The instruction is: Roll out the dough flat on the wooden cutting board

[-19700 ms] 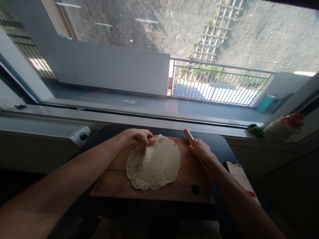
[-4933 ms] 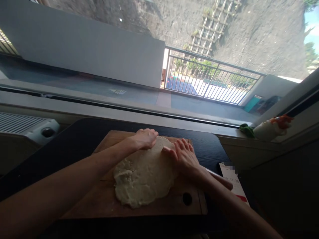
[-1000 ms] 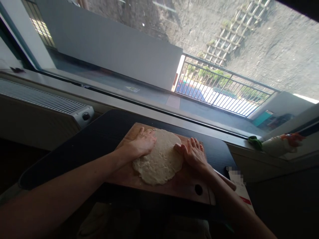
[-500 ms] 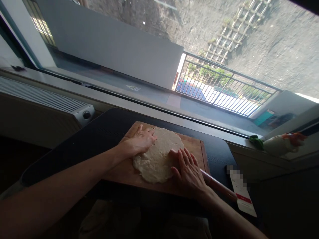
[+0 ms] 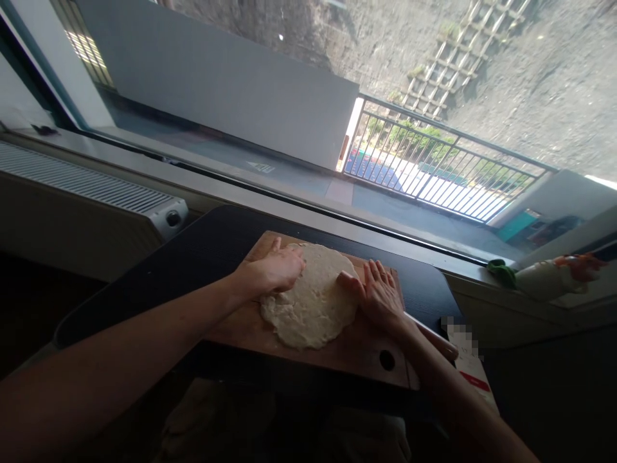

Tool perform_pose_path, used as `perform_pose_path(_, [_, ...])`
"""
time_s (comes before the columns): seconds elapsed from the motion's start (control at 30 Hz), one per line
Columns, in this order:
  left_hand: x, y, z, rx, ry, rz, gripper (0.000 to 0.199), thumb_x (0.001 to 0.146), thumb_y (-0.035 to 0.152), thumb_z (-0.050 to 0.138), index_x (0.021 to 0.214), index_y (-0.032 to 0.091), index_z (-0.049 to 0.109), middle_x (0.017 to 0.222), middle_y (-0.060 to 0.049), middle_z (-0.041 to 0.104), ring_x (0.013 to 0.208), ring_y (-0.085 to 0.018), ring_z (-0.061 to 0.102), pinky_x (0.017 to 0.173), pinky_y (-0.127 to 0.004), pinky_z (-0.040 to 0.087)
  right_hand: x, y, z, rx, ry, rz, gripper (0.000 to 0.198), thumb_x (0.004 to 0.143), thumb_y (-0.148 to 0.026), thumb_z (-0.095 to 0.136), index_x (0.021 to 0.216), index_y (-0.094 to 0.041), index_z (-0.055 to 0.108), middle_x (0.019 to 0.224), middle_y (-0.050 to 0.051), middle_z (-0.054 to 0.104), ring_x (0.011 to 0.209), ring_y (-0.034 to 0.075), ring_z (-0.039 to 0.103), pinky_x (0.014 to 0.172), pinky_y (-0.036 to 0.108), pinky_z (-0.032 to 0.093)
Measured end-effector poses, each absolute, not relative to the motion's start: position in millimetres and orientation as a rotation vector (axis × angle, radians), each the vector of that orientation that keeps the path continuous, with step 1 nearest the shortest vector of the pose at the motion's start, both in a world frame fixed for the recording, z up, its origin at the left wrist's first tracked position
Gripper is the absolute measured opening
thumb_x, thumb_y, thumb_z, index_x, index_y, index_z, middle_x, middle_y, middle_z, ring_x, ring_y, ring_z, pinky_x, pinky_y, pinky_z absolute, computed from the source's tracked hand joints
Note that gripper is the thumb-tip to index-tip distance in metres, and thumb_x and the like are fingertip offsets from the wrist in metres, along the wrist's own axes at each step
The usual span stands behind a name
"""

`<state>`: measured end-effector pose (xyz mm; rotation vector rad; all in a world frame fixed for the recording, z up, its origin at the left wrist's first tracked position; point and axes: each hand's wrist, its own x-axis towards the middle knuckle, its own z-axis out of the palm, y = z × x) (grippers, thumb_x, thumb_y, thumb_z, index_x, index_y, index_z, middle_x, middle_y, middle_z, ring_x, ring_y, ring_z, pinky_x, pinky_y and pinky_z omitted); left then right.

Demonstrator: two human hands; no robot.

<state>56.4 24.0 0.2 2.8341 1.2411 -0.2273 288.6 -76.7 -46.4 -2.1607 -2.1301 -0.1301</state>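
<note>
A flattened round of dough [image 5: 313, 308] lies on a wooden cutting board [image 5: 231, 325]. My left hand [image 5: 282, 269] rests on the dough's upper left edge, thumb apart from the bent fingers. To the right, my right hand [image 5: 383, 299] lies with its palm over the rolling pin [image 5: 436, 341], fingers stretched out toward the window and not wrapped round it. The pin slants across the board's right side, one end at the dough's right edge and the other beyond the board. My palm and wrist hide its middle.
The board sits on a dark table [image 5: 159, 276] against the window sill [image 5: 313, 212]. A box with a red stripe [image 5: 475, 379] lies by the table's right edge. A radiator [image 5: 96, 193] stands at left; a pale jar-like thing [image 5: 542, 281] is on the sill at right.
My right hand has moved right and away from me, rolling the pin off most of the dough and uncovering the board's hole. My left hand's fingers are more bent.
</note>
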Motion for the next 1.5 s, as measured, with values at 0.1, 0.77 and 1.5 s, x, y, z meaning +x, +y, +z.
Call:
perform_pose_path(0.1, [57.0,15.5,-1.8,2.900,1.238,-0.214,0.035,0.078,0.017,0.051,0.112,0.019,0.062,0.113,-0.011,0.060,0.110,-0.030,0.050,0.104,-0.065,0.011,286.4,-83.0,-45.4,-2.046,-2.257,-0.097,0.068,0.094,-0.053,0.025,0.145,-0.007,0.029,0.151,0.012,0.026,0.142,0.024,0.013,0.114,0.042,0.015])
perform_pose_path(0.77, [48.5,-1.5,-11.8,2.966,1.238,-0.158,0.046,0.078,0.007,0.047,0.123,0.015,0.055,0.116,-0.012,0.060,0.107,-0.028,0.052,0.106,-0.062,0.009,293.1,-81.5,-40.2,-2.096,-2.266,-0.017,0.071,0.094,-0.056,0.022,0.146,-0.008,0.027,0.151,0.012,0.025,0.142,0.024,0.011,0.114,0.043,0.012])
perform_pose_path(1.5, [39.3,-20.1,-10.6,2.893,1.265,-0.183,0.044,0.080,0.012,0.044,0.122,0.019,0.057,0.126,-0.012,0.057,0.115,-0.030,0.050,0.107,-0.054,0.013,283.2,-94.4,-44.7,-2.054,-2.261,-0.074,0.074,0.093,-0.059,0.023,0.145,-0.008,0.027,0.152,0.011,0.022,0.142,0.022,0.008,0.114,0.041,0.009])
